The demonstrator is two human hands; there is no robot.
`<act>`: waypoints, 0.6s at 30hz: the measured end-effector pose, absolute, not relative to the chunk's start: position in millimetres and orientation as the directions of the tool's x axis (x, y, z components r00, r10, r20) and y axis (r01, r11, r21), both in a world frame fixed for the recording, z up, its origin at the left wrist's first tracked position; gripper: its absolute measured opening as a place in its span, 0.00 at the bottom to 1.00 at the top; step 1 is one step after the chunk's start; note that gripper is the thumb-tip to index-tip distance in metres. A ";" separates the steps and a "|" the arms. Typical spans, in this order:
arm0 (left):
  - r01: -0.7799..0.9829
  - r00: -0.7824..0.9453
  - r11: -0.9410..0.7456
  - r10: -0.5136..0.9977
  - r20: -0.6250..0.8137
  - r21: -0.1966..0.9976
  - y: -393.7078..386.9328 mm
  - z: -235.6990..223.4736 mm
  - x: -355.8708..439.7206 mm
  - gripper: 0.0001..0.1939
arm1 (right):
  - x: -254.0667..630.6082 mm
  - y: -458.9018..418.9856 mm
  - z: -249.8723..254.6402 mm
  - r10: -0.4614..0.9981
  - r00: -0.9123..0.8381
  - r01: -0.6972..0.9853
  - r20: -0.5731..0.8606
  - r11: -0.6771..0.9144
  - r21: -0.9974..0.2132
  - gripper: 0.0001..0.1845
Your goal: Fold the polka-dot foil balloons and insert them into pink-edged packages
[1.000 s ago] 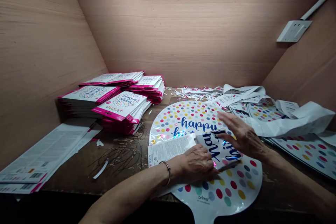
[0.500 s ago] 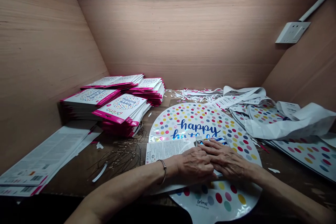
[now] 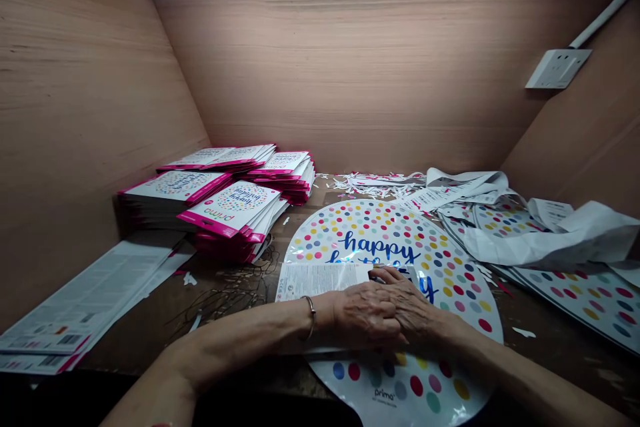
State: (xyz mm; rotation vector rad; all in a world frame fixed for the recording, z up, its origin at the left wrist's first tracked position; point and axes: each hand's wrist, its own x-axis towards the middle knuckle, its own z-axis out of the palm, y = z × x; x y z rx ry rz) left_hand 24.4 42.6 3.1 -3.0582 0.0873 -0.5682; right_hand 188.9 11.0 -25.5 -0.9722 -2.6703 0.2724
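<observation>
A round foil balloon (image 3: pixel 395 230) with coloured dots and blue "happy birthday" lettering lies flat on the table in front of me. A white printed card (image 3: pixel 320 278) rests on its left part. My left hand (image 3: pixel 367 313), a bangle on its wrist, lies knuckles-up on the balloon's middle, with its fingers curled down over a folded piece of the foil at the card's right end. My right hand (image 3: pixel 417 312) is tucked against it from the right, fingers pressed together on the same fold. The fold itself is mostly hidden under both hands.
Stacks of pink-edged packed balloon cards (image 3: pixel 225 203) stand at the back left. Flat printed sheets (image 3: pixel 85 303) lie at the left edge. More dotted balloons (image 3: pixel 575 287) and crumpled white paper (image 3: pixel 565 233) fill the right side. Paper scraps (image 3: pixel 375 183) lie by the back wall, and wooden walls close in on three sides.
My right hand has moved in from the right, laid the lifted foil flap down and joined my left hand. Both hands now press together on the fold, which has become hidden.
</observation>
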 end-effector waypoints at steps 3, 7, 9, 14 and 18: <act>0.083 0.907 -0.996 0.065 0.416 -0.025 52.2 17.3 -0.9 0.11 | 173.3 12.0 -32.4 0.740 -0.624 0.668 0.251 0.671 -0.320 0.17; 0.616 0.697 -0.780 0.605 0.385 0.110 57.0 13.5 -58.7 0.16 | 162.7 15.4 -15.9 0.797 -0.565 0.682 0.214 0.597 -0.423 0.18; 0.695 0.674 -0.707 0.704 0.225 0.129 53.9 0.0 -83.0 0.20 | 166.2 17.5 -1.6 0.723 -0.673 0.593 0.156 0.654 -0.469 0.19; 0.691 0.692 -0.680 0.720 0.047 0.244 49.1 -19.8 -99.0 0.25 | 179.1 16.4 21.6 0.405 -0.913 0.345 0.050 0.830 -0.438 0.17; 0.652 0.703 -0.666 0.710 0.041 0.363 51.1 -14.3 -94.5 0.28 | 163.8 18.0 -0.8 0.443 -0.887 0.381 0.129 0.861 -0.336 0.15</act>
